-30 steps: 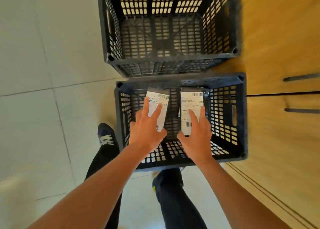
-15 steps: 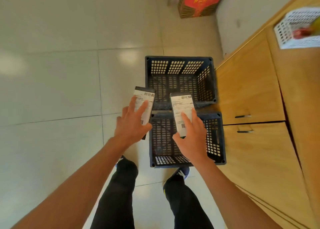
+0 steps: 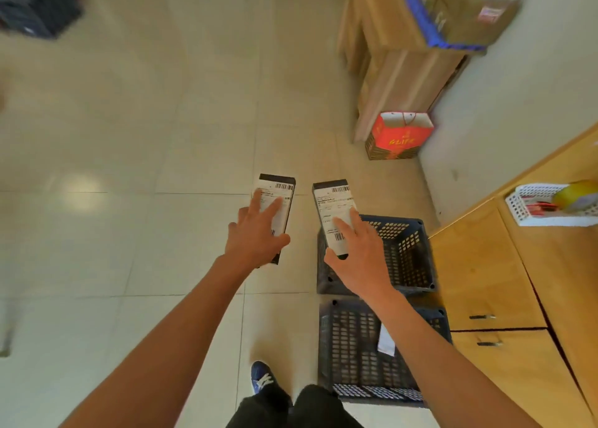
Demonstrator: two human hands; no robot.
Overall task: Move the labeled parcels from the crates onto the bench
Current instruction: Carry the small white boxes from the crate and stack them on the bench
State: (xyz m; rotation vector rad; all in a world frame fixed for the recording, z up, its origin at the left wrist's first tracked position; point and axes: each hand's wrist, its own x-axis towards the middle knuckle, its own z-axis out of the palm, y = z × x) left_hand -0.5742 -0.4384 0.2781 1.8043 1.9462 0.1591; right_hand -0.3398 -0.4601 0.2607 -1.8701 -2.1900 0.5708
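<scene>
The left hand [image 3: 255, 233] is gripping a slim, flat rectangular parcel [image 3: 277, 201], its fingers lying along the white barcoded label and the thumb hooking round the dark edge, out over the glossy pale floor tiles [image 3: 129, 156]. The right hand [image 3: 359, 249] is holding a second parcel [image 3: 333, 214] the same way, black-ended with a printed white label, above the far crate [image 3: 407, 253]. Both crates are dark plastic lattice, sitting on the floor against the wooden cabinet front of the bench [image 3: 485, 266]. A white slip is showing inside the near crate [image 3: 349, 356]. A white perforated basket [image 3: 530, 211] is sitting on the benchtop by its front edge.
</scene>
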